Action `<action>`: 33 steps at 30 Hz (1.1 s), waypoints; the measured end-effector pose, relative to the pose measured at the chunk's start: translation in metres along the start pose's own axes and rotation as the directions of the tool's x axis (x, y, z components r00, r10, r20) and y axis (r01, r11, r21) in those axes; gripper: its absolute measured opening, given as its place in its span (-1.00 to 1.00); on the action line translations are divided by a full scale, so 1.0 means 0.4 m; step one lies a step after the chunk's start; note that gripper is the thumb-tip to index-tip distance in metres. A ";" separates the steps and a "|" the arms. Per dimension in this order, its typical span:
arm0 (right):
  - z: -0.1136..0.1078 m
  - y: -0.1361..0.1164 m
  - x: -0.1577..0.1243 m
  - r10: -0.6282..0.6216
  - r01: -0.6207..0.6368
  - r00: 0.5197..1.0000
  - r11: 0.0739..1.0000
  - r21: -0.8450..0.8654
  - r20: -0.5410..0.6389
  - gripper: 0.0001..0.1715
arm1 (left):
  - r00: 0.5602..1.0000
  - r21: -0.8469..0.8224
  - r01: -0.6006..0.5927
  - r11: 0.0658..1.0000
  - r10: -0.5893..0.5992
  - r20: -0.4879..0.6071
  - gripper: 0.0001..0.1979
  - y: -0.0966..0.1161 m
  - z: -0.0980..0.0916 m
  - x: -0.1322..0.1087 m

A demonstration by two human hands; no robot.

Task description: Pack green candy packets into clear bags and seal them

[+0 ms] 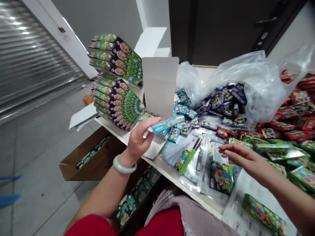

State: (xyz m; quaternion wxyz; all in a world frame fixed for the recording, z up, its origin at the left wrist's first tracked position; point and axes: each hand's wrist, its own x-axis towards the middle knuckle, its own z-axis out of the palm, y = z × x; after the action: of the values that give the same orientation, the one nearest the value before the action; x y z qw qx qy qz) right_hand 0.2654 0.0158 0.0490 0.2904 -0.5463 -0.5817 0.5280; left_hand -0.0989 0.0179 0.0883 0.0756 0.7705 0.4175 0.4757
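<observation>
A light blue packet is pinched between the thumb and fingers of my left hand, above the table's left edge. Beside it stands a white upright box flap. My right hand hovers over the table with its fingers stretched out and nothing in them. Just below its fingertips lies a black and green printed bag. Between the hands, clear plastic sleeves and another green printed bag lie flat. Small blue packets are piled behind my left hand.
Fanned green boxes stand at the table's left. Purple packets, red packets and green packets are heaped by plastic bags. An open carton sits below the left edge. A green packet lies near right.
</observation>
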 end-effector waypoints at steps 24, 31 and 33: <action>0.033 0.124 0.142 -0.145 0.177 0.982 0.474 -0.863 0.122 0.14 | 0.661 0.238 0.014 0.971 -0.187 0.727 -0.14 0.114 0.503 -0.156; -0.030 0.054 0.179 -0.203 0.156 0.978 0.543 -0.825 0.051 -0.78 | 0.829 0.115 0.155 0.981 -0.193 0.525 -0.16 0.125 0.500 -0.164; -0.063 0.003 0.175 -0.255 0.183 0.966 0.594 -0.783 0.033 -0.89 | 0.864 -0.015 0.333 0.943 -0.299 0.405 -0.35 0.124 0.469 -0.144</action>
State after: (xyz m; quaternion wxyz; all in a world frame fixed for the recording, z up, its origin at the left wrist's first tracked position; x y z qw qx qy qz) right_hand 0.2726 0.0890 0.0382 0.1111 -0.5635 -0.8027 0.1605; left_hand 0.0675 -0.0024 -0.0254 0.2678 0.7681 0.4935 0.3078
